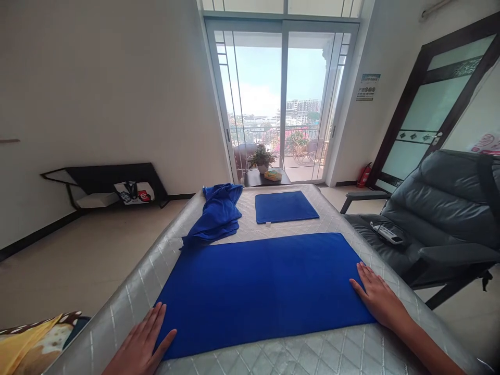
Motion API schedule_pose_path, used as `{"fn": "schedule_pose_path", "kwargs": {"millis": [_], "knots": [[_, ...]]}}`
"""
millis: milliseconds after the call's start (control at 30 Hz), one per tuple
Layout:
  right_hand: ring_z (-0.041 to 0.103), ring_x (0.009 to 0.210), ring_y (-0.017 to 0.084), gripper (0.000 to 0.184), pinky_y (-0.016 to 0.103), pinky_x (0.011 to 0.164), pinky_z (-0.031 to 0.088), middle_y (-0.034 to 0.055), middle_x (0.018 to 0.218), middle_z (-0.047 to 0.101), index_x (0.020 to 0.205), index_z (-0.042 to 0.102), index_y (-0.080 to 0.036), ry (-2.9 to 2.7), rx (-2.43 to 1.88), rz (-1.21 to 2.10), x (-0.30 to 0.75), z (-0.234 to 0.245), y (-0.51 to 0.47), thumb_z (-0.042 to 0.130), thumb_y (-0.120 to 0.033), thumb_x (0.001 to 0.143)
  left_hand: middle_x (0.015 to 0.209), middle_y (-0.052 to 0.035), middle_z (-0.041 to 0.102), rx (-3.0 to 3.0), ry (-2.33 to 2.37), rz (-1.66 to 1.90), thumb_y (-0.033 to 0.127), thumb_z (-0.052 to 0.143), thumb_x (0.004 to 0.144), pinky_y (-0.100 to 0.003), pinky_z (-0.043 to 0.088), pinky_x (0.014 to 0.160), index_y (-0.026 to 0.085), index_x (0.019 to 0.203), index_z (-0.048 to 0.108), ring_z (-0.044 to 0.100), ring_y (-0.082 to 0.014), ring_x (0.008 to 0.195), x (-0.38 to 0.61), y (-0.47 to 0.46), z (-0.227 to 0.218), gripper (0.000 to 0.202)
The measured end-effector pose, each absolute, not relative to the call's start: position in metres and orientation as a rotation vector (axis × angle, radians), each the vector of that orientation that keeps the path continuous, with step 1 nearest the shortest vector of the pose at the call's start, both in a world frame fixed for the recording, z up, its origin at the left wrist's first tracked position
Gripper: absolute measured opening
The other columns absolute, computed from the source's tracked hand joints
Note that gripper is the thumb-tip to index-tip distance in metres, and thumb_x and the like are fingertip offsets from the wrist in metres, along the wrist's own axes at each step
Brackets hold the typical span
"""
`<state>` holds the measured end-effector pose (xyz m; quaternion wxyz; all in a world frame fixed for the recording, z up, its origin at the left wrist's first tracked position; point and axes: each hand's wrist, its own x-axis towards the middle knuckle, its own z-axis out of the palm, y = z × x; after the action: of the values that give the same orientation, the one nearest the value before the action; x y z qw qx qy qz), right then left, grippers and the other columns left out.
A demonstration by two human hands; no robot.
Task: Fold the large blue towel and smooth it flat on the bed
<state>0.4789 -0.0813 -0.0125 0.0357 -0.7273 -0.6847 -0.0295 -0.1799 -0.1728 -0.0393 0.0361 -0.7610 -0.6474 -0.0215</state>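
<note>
A blue cloth lies spread flat across the quilted silver mattress. On its left edge rests my left hand, open, palm down, with the thumb apart from the fingers. My right hand lies open on the cloth's right edge, fingers stretched out. Beyond it, a folded blue cloth forms a neat flat rectangle with a small white tag on its near edge. To the left of that sits a crumpled pile of blue cloth, whose near end meets the spread cloth's far left corner.
A dark reclining chair with a white power strip stands right of the mattress. Behind the far end are a small table with a potted plant and a sliding glass door. Patterned fabric shows at lower left.
</note>
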Motion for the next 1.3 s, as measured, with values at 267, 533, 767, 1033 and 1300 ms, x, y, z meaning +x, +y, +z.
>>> {"fn": "schedule_pose_path", "kwargs": {"millis": [267,533,767,1033,1300], "knots": [[0.024,0.146,0.024,0.068,0.046,0.120,0.020,0.0105,0.157,0.028,0.151,0.031,-0.009,-2.297,-1.893,0.040,0.342,0.025,-0.104,0.018,-0.051,0.099,0.158,-0.0082,0.030,-2.366,-1.782,-0.323,0.060,0.032,0.096,-0.046,0.034,0.114,0.020,0.154,0.010,0.034,-0.0260,0.143,-0.067,-0.136,-0.016,0.074],[0.009,0.149,0.023,0.062,0.046,0.122,0.014,0.0038,0.161,0.006,0.155,0.012,-0.020,-2.576,-1.413,0.386,0.245,0.019,-0.134,0.017,-0.049,0.101,0.158,-0.0094,0.027,-2.735,-1.244,-0.410,0.056,0.027,0.099,-0.037,0.036,0.113,0.016,0.155,-0.005,0.033,-0.0223,0.143,0.070,-0.142,-0.006,0.076],[0.011,0.149,0.025,0.067,0.047,0.122,0.015,0.0042,0.161,0.007,0.155,0.010,-0.019,-2.514,-1.569,0.406,0.278,0.017,-0.143,0.025,-0.053,0.099,0.157,-0.0096,0.030,-2.659,-1.248,-0.373,0.057,0.032,0.098,-0.037,0.040,0.109,0.017,0.155,-0.002,0.037,-0.0234,0.141,0.047,-0.154,-0.017,0.078],[0.019,0.148,0.026,0.077,0.051,0.121,0.017,0.0073,0.160,0.023,0.154,0.021,-0.017,-2.177,-2.037,0.076,0.390,-0.007,-0.144,0.024,-0.065,0.094,0.158,-0.0088,0.028,-2.393,-1.807,-0.186,0.059,0.035,0.095,-0.048,0.039,0.109,0.020,0.154,0.002,0.036,-0.0285,0.142,-0.056,-0.168,-0.047,0.079],[0.022,0.147,0.026,0.089,0.047,0.120,0.020,0.0122,0.159,0.025,0.153,0.022,-0.006,-1.972,-2.236,-0.105,0.483,-0.029,-0.140,0.014,-0.067,0.090,0.150,-0.0112,0.046,-2.270,-1.894,-0.169,0.063,0.023,0.090,-0.054,0.036,0.109,0.022,0.137,0.056,0.042,-0.0329,0.137,-0.172,-0.187,-0.063,0.070]]}}
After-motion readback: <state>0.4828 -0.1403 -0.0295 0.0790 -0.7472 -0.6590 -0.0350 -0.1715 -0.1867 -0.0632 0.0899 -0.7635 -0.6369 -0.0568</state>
